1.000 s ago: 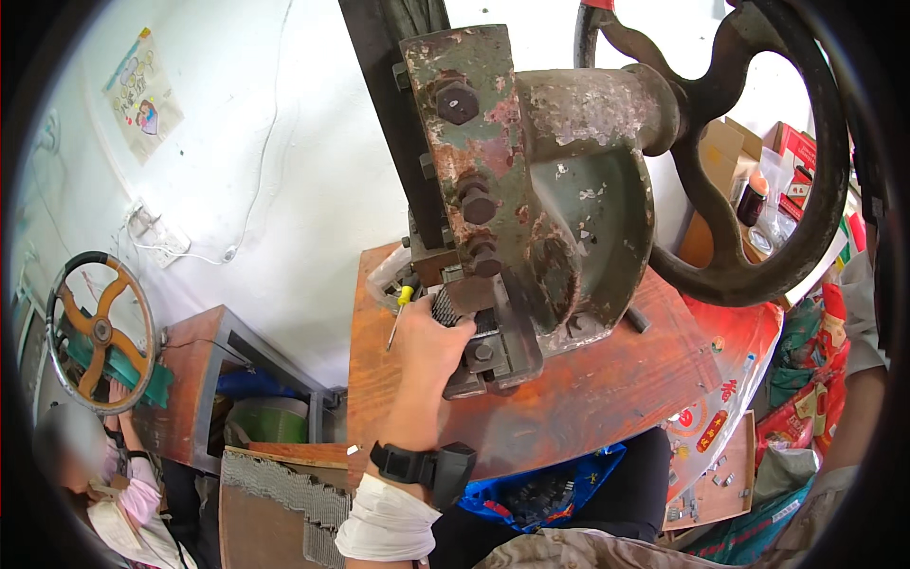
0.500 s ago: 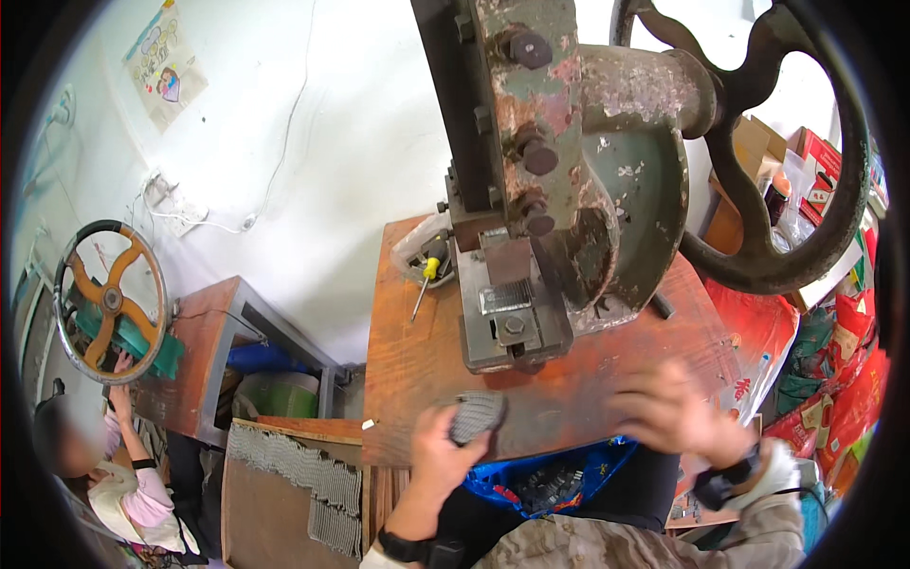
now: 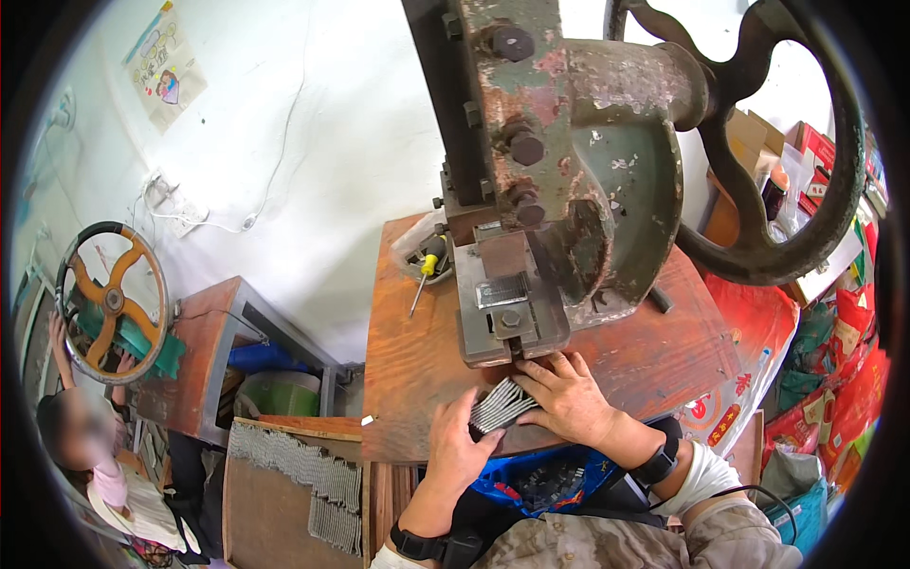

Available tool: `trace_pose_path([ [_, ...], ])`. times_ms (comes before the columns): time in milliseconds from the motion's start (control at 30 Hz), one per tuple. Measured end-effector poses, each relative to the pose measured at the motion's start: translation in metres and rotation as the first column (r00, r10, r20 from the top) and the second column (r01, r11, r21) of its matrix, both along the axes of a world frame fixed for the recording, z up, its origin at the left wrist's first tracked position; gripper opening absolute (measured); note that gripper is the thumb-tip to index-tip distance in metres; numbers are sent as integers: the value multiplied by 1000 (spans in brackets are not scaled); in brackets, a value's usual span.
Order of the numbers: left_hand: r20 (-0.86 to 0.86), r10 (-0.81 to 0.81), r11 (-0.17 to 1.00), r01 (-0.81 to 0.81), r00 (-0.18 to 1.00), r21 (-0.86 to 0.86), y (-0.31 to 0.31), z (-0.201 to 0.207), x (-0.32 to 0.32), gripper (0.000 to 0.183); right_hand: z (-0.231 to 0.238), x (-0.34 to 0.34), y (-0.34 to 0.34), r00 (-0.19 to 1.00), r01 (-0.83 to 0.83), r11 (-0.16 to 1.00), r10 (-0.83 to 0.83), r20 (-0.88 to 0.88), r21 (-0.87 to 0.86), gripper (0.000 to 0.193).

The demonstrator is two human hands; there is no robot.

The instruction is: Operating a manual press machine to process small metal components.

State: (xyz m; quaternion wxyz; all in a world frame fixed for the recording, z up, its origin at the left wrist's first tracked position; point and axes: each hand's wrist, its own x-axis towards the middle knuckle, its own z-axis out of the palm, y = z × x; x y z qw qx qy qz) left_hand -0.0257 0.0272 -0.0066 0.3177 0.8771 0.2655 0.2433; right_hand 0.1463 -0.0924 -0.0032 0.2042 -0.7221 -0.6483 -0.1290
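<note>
A stack of thin grey strips (image 3: 500, 406) is held low over the front edge of the wooden bench (image 3: 616, 375). My left hand (image 3: 457, 438) is closed round its left side and near end. My right hand (image 3: 572, 396) is closed on the right side, its fingers against the strips, which look slightly fanned at the top. Just beyond my right fingertips stands the metal die block (image 3: 517, 339) of a worn green hand press (image 3: 531, 123). A small ridged plate (image 3: 502, 290) lies on that block.
Left of the press lies a yellow-handled screwdriver (image 3: 428, 266) by a clear plastic bag. A blue bag (image 3: 578, 484) with small dark pieces is on my lap. Rows of grey strips lie in a wooden tray (image 3: 270, 526). The press handwheel (image 3: 848, 190) reaches right. Another person (image 3: 123, 484) sits far left.
My right hand has come left from the bench's right side onto the stack. My left hand has moved slightly right, turning the stack. The other person has raised a hand.
</note>
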Motion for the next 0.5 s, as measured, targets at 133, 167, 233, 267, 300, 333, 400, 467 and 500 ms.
trace_pose_path([
  [133,-63,0,965,17,998,261,-12,5,13,66,-10,2,-6,995,-4,999,8,-103,39,58],
  [167,-91,48,936,-13,995,352,-16,3,21,62,-9,3,-10,988,-32,998,41,-146,59,53],
  [233,-116,49,886,11,992,464,-17,0,33,55,-8,5,-19,965,-26,992,57,-256,122,51],
  [267,-95,72,878,-18,993,478,-16,-1,35,55,-7,7,-22,931,-41,983,103,-350,179,48],
  [300,-44,39,873,-13,998,487,-13,-1,36,53,-6,9,-27,940,-38,975,109,-322,218,47],
  [333,-11,30,881,-21,999,473,-10,-1,34,51,-5,10,-30,936,-26,977,98,-338,210,47],
  [400,77,-10,873,-28,997,487,-7,3,26,45,-5,12,-33,914,-40,975,124,-386,219,44],
  [467,396,255,607,173,882,-775,-10,10,9,46,-5,12,-33,927,-28,972,112,-357,233,42],
  [500,497,374,244,434,783,-867,-7,14,3,56,-6,11,-33,943,-34,979,98,-319,200,40],
])
